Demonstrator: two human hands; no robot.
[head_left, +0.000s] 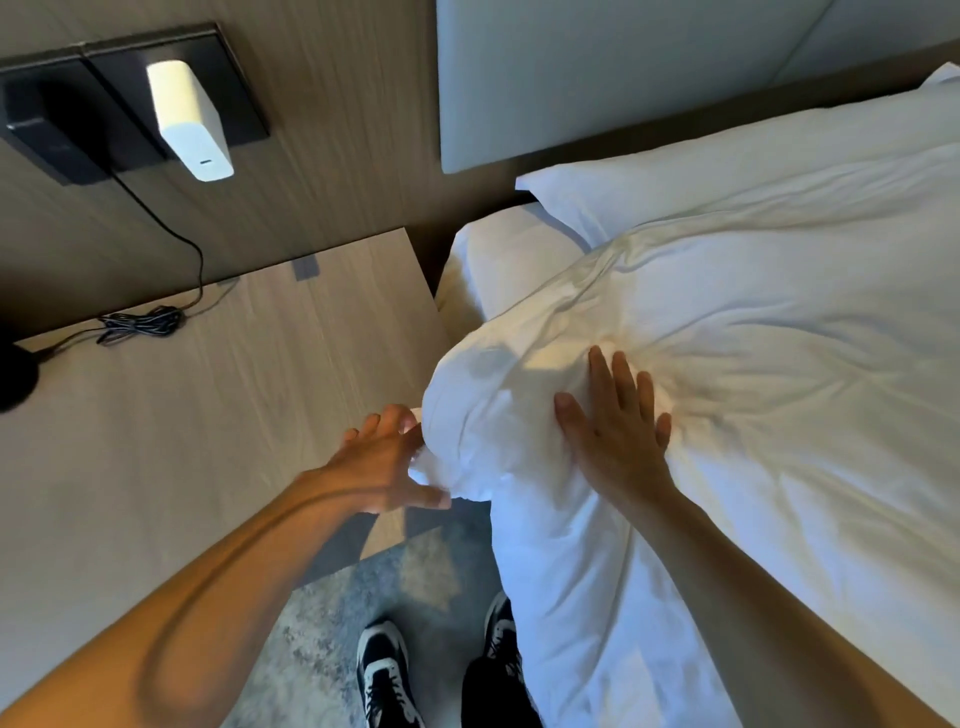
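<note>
A white duvet (753, 364) lies rumpled over the bed, its near corner bulging over the bed's left edge. My right hand (618, 421) lies flat on top of that bulge, fingers straight and spread, pressing into the cloth. My left hand (387, 457) touches the side of the same corner from the left, fingers extended against the fabric; whether it pinches any cloth I cannot tell. A white pillow (727, 187) rests behind the duvet against the pale headboard (597, 78).
A wooden bedside table (208, 415) stands left of the bed, with a coiled black cable (140, 322) on it. A white wall lamp (189, 119) sits on a black panel above. My shoes (384, 670) stand on grey carpet between table and bed.
</note>
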